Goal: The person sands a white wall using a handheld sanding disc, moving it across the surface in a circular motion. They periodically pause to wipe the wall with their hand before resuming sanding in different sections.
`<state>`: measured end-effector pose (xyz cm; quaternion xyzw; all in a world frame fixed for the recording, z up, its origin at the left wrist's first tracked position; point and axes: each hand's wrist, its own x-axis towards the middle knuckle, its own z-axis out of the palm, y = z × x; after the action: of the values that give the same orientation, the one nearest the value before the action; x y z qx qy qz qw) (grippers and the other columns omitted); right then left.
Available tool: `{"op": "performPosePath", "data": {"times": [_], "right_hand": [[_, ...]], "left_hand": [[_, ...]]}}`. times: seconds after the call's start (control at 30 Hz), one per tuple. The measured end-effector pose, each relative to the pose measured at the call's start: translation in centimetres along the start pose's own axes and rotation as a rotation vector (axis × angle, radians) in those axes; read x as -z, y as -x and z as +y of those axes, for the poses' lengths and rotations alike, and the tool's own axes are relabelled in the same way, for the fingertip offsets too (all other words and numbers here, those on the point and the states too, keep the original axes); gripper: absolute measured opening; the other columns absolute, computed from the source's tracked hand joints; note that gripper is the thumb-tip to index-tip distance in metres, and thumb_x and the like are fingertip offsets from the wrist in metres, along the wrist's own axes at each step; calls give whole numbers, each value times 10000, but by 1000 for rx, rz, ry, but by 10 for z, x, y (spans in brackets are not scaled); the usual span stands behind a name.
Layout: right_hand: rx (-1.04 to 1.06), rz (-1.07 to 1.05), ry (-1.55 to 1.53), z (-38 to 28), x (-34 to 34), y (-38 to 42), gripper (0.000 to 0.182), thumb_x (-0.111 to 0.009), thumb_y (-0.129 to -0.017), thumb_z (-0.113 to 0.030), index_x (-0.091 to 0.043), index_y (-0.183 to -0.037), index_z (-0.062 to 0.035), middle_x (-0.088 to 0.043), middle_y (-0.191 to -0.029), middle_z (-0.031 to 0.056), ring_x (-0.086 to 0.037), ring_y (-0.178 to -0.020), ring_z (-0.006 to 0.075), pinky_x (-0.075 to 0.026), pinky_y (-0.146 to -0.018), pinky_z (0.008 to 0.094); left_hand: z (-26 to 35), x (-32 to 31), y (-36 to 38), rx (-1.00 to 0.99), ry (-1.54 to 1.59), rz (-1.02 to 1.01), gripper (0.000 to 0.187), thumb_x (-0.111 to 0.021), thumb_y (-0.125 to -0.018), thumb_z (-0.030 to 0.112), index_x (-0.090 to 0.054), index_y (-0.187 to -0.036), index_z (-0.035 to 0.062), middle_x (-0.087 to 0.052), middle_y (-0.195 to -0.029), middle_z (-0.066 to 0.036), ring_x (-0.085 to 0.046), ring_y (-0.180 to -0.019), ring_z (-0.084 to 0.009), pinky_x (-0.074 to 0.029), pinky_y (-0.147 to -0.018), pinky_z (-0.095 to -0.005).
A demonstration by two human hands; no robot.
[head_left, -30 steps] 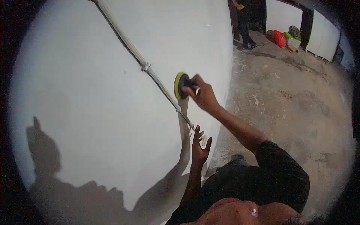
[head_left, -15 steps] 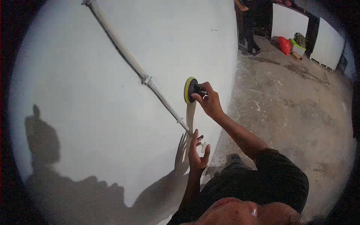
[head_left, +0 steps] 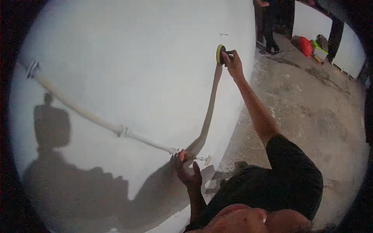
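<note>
A round black pad with a yellow rim [head_left: 220,54] stands edge-on against the white wall [head_left: 155,70], and my right hand [head_left: 233,64] grips its back. Lower down, my left hand [head_left: 188,171] is raised beside the lower end of a pale pipe [head_left: 81,108] fixed along the wall. Its thumb stands apart from the fingers, and the fingertips are near or touching a pipe clip; contact is unclear. A small tap-like fitting [head_left: 208,159] sits just right of these fingers. Nothing is visibly held in the left hand.
A small nail-like piece [head_left: 224,35] sticks out of the wall above the pad. Another person [head_left: 270,29] stands at the back on the concrete floor [head_left: 311,112]. Farther right are a red bag [head_left: 305,46], a green-edged box [head_left: 319,47] and white panels [head_left: 349,50].
My right hand has moved the pad up and right along the wall, close below the nail-like piece. My left hand has shifted left and slightly down. The view has turned, tilting the pipe.
</note>
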<state>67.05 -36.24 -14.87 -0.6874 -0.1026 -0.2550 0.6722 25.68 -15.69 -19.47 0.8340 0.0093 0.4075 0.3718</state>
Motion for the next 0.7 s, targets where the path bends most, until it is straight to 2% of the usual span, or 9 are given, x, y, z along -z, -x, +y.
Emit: {"op": "performPosePath", "data": {"times": [0.07,0.13,0.23,0.3,0.33,0.4,0.5,0.6,0.7], "right_hand": [[108,51,6,1,-4,3,289,-611,-1011,-287,-507,-1017,-18,-615,-704,55,-528,-607,94,-436,-536,258],[166,10,-6,17,-16,40,270,-660,-982,-227,-515,-1053,-11,-641,-835,73,-552,-657,104,-482,-579,285],[141,-91,-77,-28,-19,87,274,-678,-969,-207,-520,-1079,-11,-649,-894,72,-568,-687,101,-503,-610,279],[75,-68,-28,-29,-18,77,344,-698,-950,-251,-494,-1081,-7,-689,-880,130,-704,-842,194,-574,-697,349],[64,-43,-130,-31,-17,67,317,-682,-962,-238,-498,-1079,-8,-696,-894,144,-706,-817,193,-572,-682,329],[9,5,-124,-35,-20,50,290,-667,-971,-224,-499,-1074,-11,-701,-907,161,-705,-781,188,-570,-653,320],[47,-64,-44,-53,-19,85,356,-683,-958,-250,-503,-1111,16,-704,-912,184,-721,-818,225,-574,-656,335],[233,-206,-84,-62,-24,142,433,-748,-906,-258,-502,-1136,15,-677,-974,185,-722,-907,243,-591,-671,352],[166,-217,-128,-56,-28,129,429,-749,-905,-246,-501,-1138,16,-680,-967,197,-725,-903,245,-595,-657,338]], "left_hand": [[-5,-8,7,40,13,92,449,-617,-960,279,-519,-1322,33,-604,-1292,-195,-605,-1144,-333,-496,-927,-434],[2,-17,5,74,49,132,419,-612,-963,279,-526,-1298,43,-617,-1261,-184,-606,-1137,-326,-492,-929,-438],[3,-26,6,25,-27,202,380,-608,-964,277,-543,-1263,51,-625,-1229,-179,-611,-1116,-340,-490,-935,-445],[5,-27,0,-139,-142,182,392,-608,-966,303,-556,-1259,49,-576,-1336,-181,-540,-1242,-344,-430,-1026,-503],[7,-27,-4,-137,-154,181,392,-608,-966,303,-556,-1259,49,-576,-1336,-181,-540,-1242,-344,-430,-1026,-503],[11,-30,-14,-329,-357,141,423,-641,-938,339,-552,-1271,93,-512,-1399,-212,-482,-1303,-401,-388,-1069,-565],[38,-32,-44,-306,-561,54,409,-684,-901,329,-585,-1248,139,-441,-1453,-242,-393,-1372,-452,-331,-1107,-612],[34,-37,-64,-413,-475,91,389,-702,-879,340,-627,-1213,155,-394,-1495,-255,-333,-1407,-473,-299,-1116,-636],[42,-38,-82,-399,-526,9,407,-710,-867,348,-647,-1218,152,-352,-1530,-261,-301,-1427,-481,-258,-1134,-647]]}}
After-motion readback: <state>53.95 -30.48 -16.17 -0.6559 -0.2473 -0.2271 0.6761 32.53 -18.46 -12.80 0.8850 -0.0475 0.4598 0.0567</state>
